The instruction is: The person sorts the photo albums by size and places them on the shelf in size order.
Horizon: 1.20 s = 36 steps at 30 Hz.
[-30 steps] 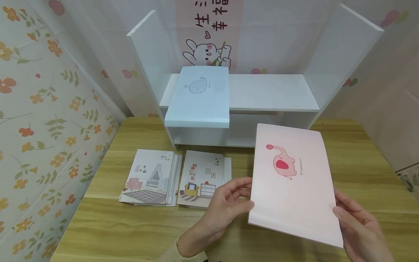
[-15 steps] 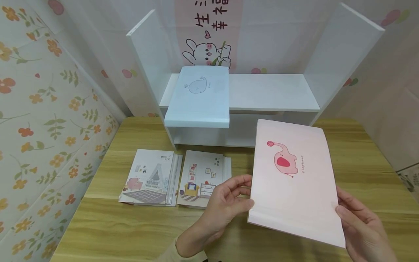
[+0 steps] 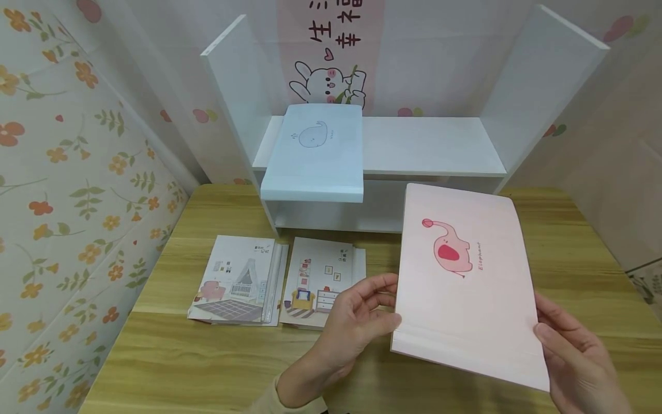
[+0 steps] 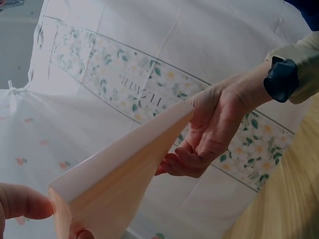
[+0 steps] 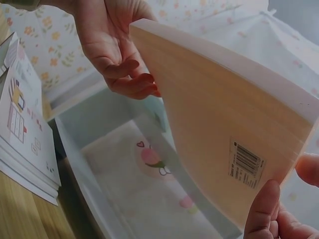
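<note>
A pink notebook (image 3: 465, 287) with an elephant drawing is held up over the front right of the table. My left hand (image 3: 357, 316) pinches its left edge near the lower corner, thumb on top. On the opposite edge, my right hand (image 3: 579, 353) grips with the thumb on the cover and the fingers underneath. The right wrist view shows the notebook's back, where a barcode label (image 5: 246, 162) sits close to the right thumb. A pale blue notebook (image 3: 312, 152) with a whale drawing lies on the upper shelf, overhanging its front edge.
The white shelf unit (image 3: 434, 146) stands at the back, its tall side panels rising left and right. In front of it on the wooden table (image 3: 217, 368) lie two small stacks of books, the left stack (image 3: 235, 282) and the right stack (image 3: 318, 282). Patterned curtains surround the table.
The pink notebook's far edge has risen slightly, and its right side has shifted a little rightward with the right hand. My left hand has barely moved.
</note>
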Available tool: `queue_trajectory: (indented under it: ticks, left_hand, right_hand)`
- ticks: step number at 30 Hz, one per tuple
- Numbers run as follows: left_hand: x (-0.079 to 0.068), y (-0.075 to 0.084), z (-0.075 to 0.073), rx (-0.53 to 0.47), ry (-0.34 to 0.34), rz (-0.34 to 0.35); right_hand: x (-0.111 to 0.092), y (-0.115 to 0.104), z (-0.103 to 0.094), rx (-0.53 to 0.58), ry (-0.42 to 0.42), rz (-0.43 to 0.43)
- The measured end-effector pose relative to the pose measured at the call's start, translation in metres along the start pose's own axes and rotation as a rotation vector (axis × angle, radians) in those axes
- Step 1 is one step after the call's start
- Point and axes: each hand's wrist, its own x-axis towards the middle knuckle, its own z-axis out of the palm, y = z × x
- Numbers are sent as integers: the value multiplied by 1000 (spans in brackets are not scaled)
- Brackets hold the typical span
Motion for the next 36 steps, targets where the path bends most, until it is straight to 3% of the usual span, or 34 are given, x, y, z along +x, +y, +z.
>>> queue_trajectory:
  ticks: [16, 27, 36]
  left_hand:
    - [0, 5, 3, -4, -3, 19]
    - [1, 11, 3, 4, 11, 20]
    - [5, 16, 4, -1, 9, 50]
  right_hand:
    - [2, -3, 1, 73, -100, -12]
    - [9, -8, 14, 103, -157, -26]
    - [14, -11, 17, 86, -135, -50]
